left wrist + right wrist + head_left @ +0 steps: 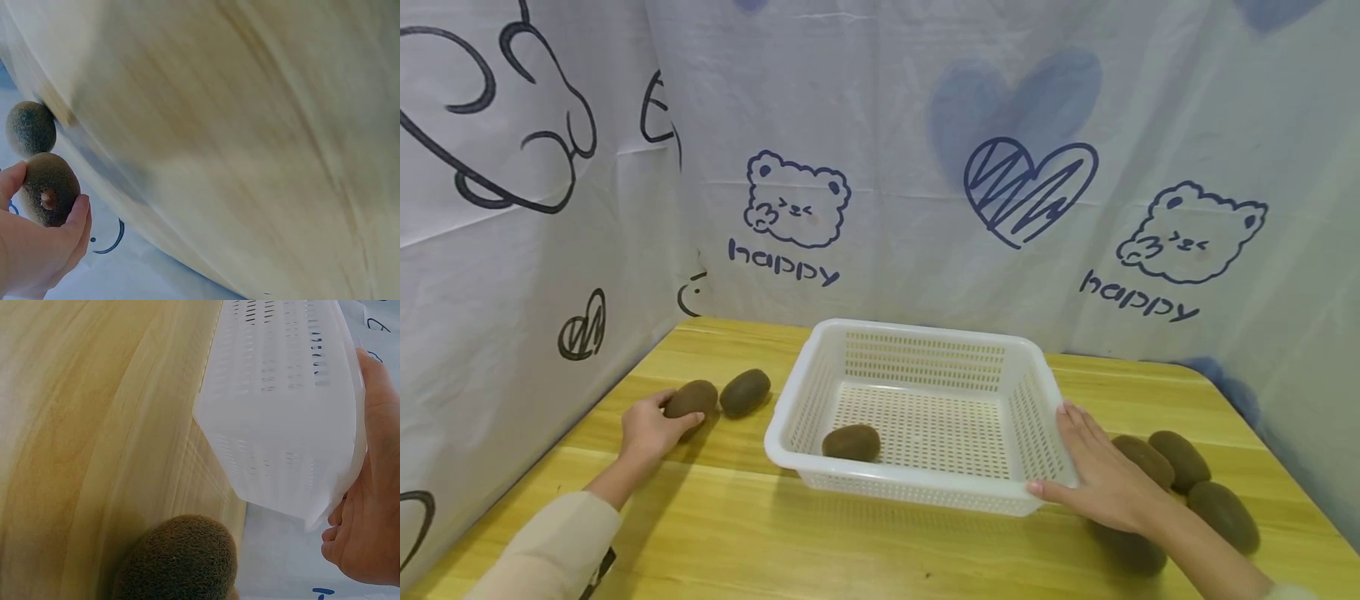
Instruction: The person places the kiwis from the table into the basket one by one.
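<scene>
**Currently: gripping kiwifruit (694,398) w/ L hand (651,427), bracing plastic basket (917,477) w/ R hand (1101,475)**

Pinching held kiwifruit btwn thumb and fingers of L hand, out L of basket, over desk (737,533). Can't tell if lifted or just touching down. Resting R hand on near-R corner of basket: thumb on near rim, fingers laid fairly straight along R side.

Prob. at the grasp-and-lift step, w/ basket being steadied. For next move, prob. need to raise held fruit, swing R over L rim, then lower in w/o knocking the inside kiwi (852,442), lying near front-L corner w/ plenty of bare floor beyond.

Watch for neighbour kiwi (746,392), sitting just beside held one, btwn it and basket; could get nudged or rolled on a low carry. Also need to clear the raised L rim.

Over on R, partly behind R hand and forearm: rear kiwi (1180,460), inner kiwi (1142,461), outer kiwi (1223,517), plus near kiwi (1131,552), half hidden under wrist. Might get bumped if shifting basket R. Behind everything, hung close to desk edge: white cloth backdrop (895,250) w/ bear doodles and "happy" lettering.
</scene>
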Demonstrator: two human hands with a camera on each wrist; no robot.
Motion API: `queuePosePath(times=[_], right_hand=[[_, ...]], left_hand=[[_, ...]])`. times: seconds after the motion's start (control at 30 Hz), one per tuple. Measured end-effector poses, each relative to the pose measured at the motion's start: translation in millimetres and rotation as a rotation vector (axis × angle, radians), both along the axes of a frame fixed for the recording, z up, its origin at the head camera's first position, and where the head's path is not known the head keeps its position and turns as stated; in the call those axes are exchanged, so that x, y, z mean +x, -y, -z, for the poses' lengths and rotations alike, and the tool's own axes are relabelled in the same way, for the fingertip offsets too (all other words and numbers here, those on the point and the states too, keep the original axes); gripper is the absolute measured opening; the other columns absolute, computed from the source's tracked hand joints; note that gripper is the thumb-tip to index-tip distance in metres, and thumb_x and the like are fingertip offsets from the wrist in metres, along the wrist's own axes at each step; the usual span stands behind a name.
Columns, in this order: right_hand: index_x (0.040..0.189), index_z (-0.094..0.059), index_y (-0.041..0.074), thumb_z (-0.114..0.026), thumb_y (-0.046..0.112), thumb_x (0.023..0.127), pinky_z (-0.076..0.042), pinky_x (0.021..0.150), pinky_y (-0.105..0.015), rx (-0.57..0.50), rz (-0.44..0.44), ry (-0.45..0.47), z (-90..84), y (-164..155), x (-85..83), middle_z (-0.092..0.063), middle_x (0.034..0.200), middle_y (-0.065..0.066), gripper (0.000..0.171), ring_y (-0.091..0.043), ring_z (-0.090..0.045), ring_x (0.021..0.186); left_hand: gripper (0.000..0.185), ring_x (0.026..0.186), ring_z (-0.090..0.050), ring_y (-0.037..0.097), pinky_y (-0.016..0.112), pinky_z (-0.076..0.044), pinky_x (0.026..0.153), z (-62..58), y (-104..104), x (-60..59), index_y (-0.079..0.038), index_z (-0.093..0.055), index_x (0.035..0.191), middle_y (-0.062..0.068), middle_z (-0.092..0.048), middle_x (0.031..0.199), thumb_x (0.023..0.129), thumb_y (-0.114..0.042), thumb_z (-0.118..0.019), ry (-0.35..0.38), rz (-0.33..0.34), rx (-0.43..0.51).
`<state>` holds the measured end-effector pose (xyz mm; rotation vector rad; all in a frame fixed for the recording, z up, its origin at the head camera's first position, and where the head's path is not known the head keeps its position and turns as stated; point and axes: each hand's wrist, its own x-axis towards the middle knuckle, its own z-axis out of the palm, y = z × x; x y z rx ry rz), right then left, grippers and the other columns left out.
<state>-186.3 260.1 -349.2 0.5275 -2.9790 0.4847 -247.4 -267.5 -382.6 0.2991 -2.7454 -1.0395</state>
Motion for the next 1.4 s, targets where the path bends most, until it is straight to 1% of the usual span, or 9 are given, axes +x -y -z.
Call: queuePosePath(times=[0.2, 0.37, 0.57, 0.67, 0.77, 0.87, 1.0, 1.17, 1.4], right_hand=[[0.143, -0.010, -0.013, -0.063, 0.055, 0.078, -0.020, 0.107, -0.064, -0.003, 0.002, 0.008, 0.6, 0.3, 0.3, -0.010, 0.150, -0.034, 0.107, -0.050, -0.014, 0.137], [0.144, -0.010, -0.012, -0.061, 0.056, 0.079, -0.020, 0.107, -0.064, 0.016, 0.004, 0.006, 0.1, 0.7, 0.7, -0.010, 0.150, -0.034, 0.107, -0.050, -0.014, 0.137], [0.143, -0.011, -0.012, -0.059, 0.058, 0.079, -0.021, 0.108, -0.063, 0.055, 0.010, 0.001, -1.0, 1.0, 0.4, -0.011, 0.150, -0.032, 0.106, -0.049, -0.014, 0.137], [0.143, -0.013, -0.013, -0.059, 0.058, 0.079, -0.022, 0.108, -0.063, 0.068, 0.006, -0.009, -0.8, 0.7, 0.4, -0.012, 0.150, -0.032, 0.106, -0.049, -0.015, 0.137], [0.143, -0.013, -0.013, -0.059, 0.058, 0.080, -0.021, 0.108, -0.062, 0.075, 0.006, -0.008, -0.6, 0.3, 0.2, -0.012, 0.150, -0.032, 0.105, -0.049, -0.015, 0.137], [0.143, -0.014, -0.013, -0.058, 0.058, 0.080, -0.021, 0.108, -0.062, 0.084, 0.007, -0.005, -0.8, 0.0, -0.4, -0.012, 0.150, -0.032, 0.105, -0.049, -0.016, 0.137], [0.143, -0.015, -0.013, -0.058, 0.059, 0.080, -0.022, 0.108, -0.061, 0.094, 0.008, -0.005, -0.9, 0.0, -0.8, -0.013, 0.150, -0.032, 0.105, -0.049, -0.016, 0.137], [0.142, -0.017, -0.013, -0.058, 0.059, 0.080, -0.022, 0.109, -0.061, 0.104, 0.006, -0.014, -0.9, 0.0, -0.9, -0.014, 0.150, -0.032, 0.104, -0.049, -0.017, 0.136], [0.142, -0.016, -0.014, -0.058, 0.059, 0.080, -0.022, 0.109, -0.061, 0.109, 0.000, -0.028, -1.3, 0.4, -0.5, -0.014, 0.149, -0.033, 0.104, -0.049, -0.018, 0.136]], left_hand=[[0.061, 0.109, -0.049, 0.050, 0.055, -0.046, 0.088, -1.7, -2.1, -2.9, 0.014, -0.044, 0.129, 0.035, -0.047, 0.127, 0.082, -0.019, -0.067, -0.069, 0.019, -0.041], [0.059, 0.105, -0.053, 0.049, 0.053, -0.050, 0.083, -4.6, -4.5, -3.6, 0.014, -0.046, 0.127, 0.035, -0.049, 0.126, 0.081, -0.018, -0.067, -0.123, 0.039, -0.041], [0.060, 0.105, -0.053, 0.048, 0.051, -0.051, 0.082, -11.1, -5.5, -3.7, 0.013, -0.045, 0.130, 0.034, -0.048, 0.129, 0.082, -0.016, -0.067, -0.141, 0.035, -0.016], [0.060, 0.105, -0.054, 0.048, 0.050, -0.052, 0.080, -16.9, -7.2, -2.4, 0.012, -0.044, 0.130, 0.034, -0.047, 0.129, 0.082, -0.015, -0.067, -0.149, 0.040, -0.009], [0.061, 0.104, -0.055, 0.046, 0.046, -0.054, 0.077, -22.9, -10.3, -0.6, 0.011, -0.043, 0.132, 0.033, -0.046, 0.131, 0.083, -0.016, -0.067, -0.141, 0.045, 0.005], [0.062, 0.105, -0.055, 0.045, 0.045, -0.054, 0.077, -27.4, -13.4, 0.3, 0.010, -0.042, 0.133, 0.032, -0.046, 0.132, 0.084, -0.018, -0.067, -0.143, 0.054, 0.025], [0.063, 0.111, -0.052, 0.046, 0.048, -0.053, 0.081, -31.7, -16.7, -0.4, 0.008, -0.042, 0.134, 0.030, -0.046, 0.133, 0.084, -0.020, -0.068, -0.170, 0.066, 0.044], [0.063, 0.110, -0.054, 0.045, 0.046, -0.055, 0.080, -38.5, -24.3, -1.3, 0.007, -0.044, 0.133, 0.030, -0.049, 0.131, 0.083, -0.022, -0.069, -0.204, 0.073, 0.052], [0.063, 0.112, -0.055, 0.043, 0.042, -0.056, 0.081, -50.4, -40.1, 3.2, 0.005, -0.043, 0.135, 0.028, -0.047, 0.134, 0.083, -0.021, -0.069, -0.190, 0.126, 0.097]])
